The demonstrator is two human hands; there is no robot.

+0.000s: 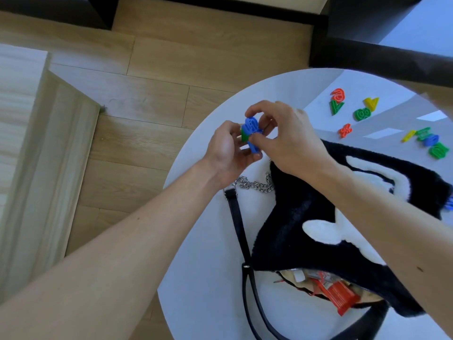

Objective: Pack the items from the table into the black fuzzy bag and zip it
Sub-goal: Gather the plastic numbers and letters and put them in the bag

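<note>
The black fuzzy bag [301, 217] with white patches lies on the round white table [203, 278], its zip open toward me, red packets [339, 294] showing inside. My left hand [228, 148] and my right hand [286, 136] meet above the table's far left edge, both pinching a small stack of blue and green plastic letter pieces [251, 133]. More letters lie on the table at the far right: a red and green pair [337, 101], a green piece [362, 114] beside a yellow one [371, 103], a small red piece [345, 130], and a cluster [430, 142].
The bag's black strap [241, 239] and silver chain [255, 184] trail across the table on the left. Wooden floor lies beyond the table edge. A light wooden cabinet [36, 155] stands at the left, and dark furniture [382, 57] runs behind the table.
</note>
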